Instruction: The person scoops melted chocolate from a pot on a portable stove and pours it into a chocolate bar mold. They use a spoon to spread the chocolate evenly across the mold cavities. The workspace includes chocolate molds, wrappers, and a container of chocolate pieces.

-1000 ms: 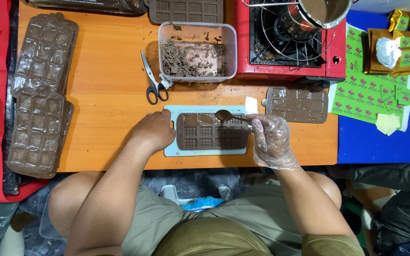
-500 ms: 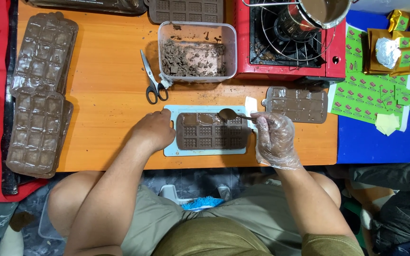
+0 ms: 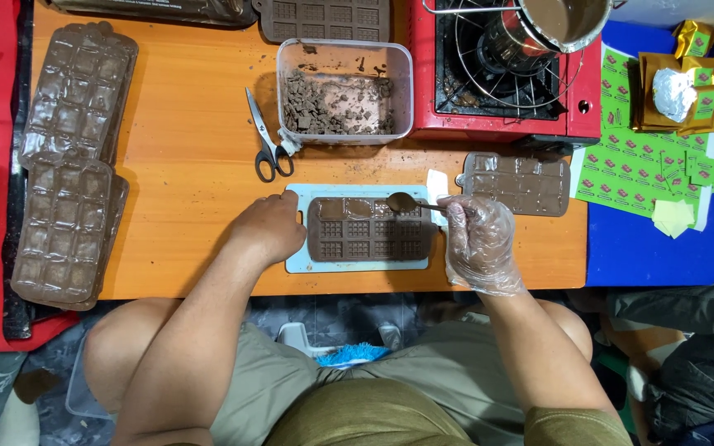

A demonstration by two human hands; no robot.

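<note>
**Spoon over the mould, handle to the right**

The spoon lies with its long axis nearly left to right: the chocolate-coated bowl points left, over the upper right cells of the brown mould, and the handle runs right into the right hand. That hand wears a clear plastic glove and its fingers are pinched around the handle. The mould is a rectangle with its long side running left to right, set on a pale blue board near the front edge of the orange surface. The left hand, bare, rests against the mould's left end with its fingers curled; they grip nothing that shows.

One filled mould lies just right of the board. One pair of scissors lies behind the board, blades pointing away. One clear tub of chocolate pieces stands beside the scissors, next to one red stove carrying one pot of melted chocolate. Two piles of filled moulds lie at far left.
</note>
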